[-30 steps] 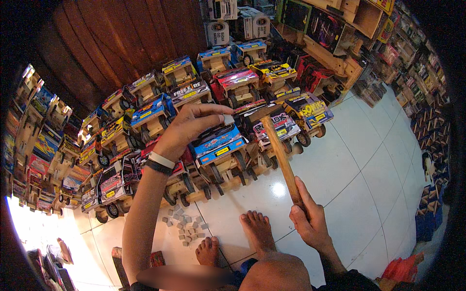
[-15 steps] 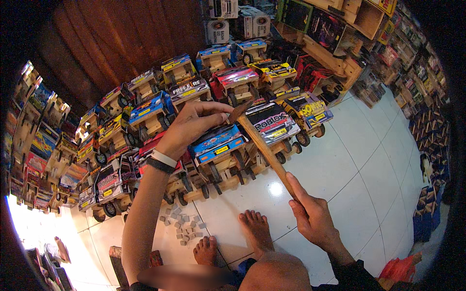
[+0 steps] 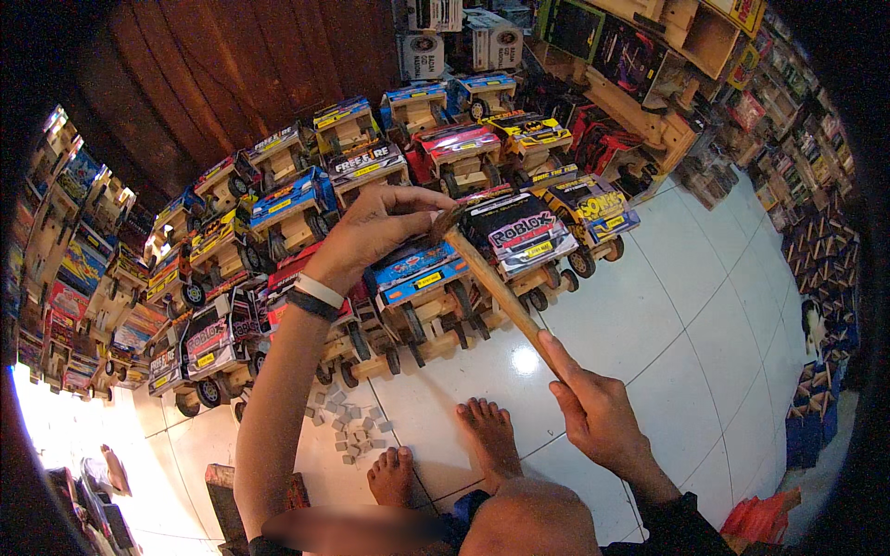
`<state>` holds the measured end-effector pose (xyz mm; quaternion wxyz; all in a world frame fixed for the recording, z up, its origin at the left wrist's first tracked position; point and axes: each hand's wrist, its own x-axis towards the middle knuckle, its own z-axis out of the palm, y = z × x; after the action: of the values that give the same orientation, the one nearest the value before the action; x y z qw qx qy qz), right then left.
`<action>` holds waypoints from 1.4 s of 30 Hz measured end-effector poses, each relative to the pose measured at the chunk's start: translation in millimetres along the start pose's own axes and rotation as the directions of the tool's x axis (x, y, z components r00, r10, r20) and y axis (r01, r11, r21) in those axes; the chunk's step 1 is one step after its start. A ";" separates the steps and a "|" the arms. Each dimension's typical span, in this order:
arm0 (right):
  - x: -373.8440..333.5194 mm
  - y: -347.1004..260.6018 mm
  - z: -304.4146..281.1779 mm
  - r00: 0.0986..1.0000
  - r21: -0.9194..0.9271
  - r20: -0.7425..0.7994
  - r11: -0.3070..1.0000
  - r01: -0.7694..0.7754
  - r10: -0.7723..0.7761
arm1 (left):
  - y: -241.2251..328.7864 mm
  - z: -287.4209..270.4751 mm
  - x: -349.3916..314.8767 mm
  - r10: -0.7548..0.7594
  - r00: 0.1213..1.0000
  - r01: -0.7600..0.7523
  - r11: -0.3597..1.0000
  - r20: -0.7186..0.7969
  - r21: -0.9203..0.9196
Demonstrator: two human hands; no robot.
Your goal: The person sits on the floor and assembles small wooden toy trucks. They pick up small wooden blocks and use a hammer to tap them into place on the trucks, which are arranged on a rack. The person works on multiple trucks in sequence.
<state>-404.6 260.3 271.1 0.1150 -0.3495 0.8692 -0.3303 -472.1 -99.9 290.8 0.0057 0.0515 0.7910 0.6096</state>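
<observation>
My right hand (image 3: pixel 598 408) is closed round the lower end of the wooden handle of a hammer (image 3: pixel 499 296). The hammer's dark head is up beside the fingertips of my left hand (image 3: pixel 385 227). That hand is closed in a pinch over the wooden toy trucks; whatever sits between thumb and fingers is too small to make out. Just below it stands a toy truck with a blue front (image 3: pixel 422 280). To its right is a black and white toy truck (image 3: pixel 519 236) with dark wheels, partly behind the hammer.
Rows of similar toy trucks (image 3: pixel 287 206) stretch behind and to the left. Small grey blocks (image 3: pixel 357 428) lie scattered on the white tiled floor (image 3: pixel 686 352) by my feet. White boxes (image 3: pixel 493 42) stand at the back, with stacked wooden parts (image 3: pixel 820 250) along the right.
The hammer head has shifted slightly left and down, closer to my left fingertips. My left hand has moved a little to the right; my right hand keeps its grip.
</observation>
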 end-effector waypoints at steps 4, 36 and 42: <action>-0.5 -1.8 -0.6 0.996 0.025 -0.060 0.998 0.061 -0.059 | -1.2 -2.8 -0.4 -0.047 0.999 0.047 0.998 0.004 -0.031; -1.4 -10.9 -14.4 1.000 -0.092 0.004 0.995 -0.023 0.023 | -0.9 -2.0 0.0 -0.011 1.000 0.011 1.000 -0.028 0.000; 3.6 -12.5 -7.8 0.961 -0.124 -0.198 0.977 0.172 -0.194 | -7.2 -7.0 -0.8 -0.019 0.999 0.020 0.999 0.044 -0.027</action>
<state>-403.9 255.0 285.4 -0.0266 -0.3974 0.8567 -0.3278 -472.3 -108.6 285.6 0.0295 0.0570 0.7827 0.6191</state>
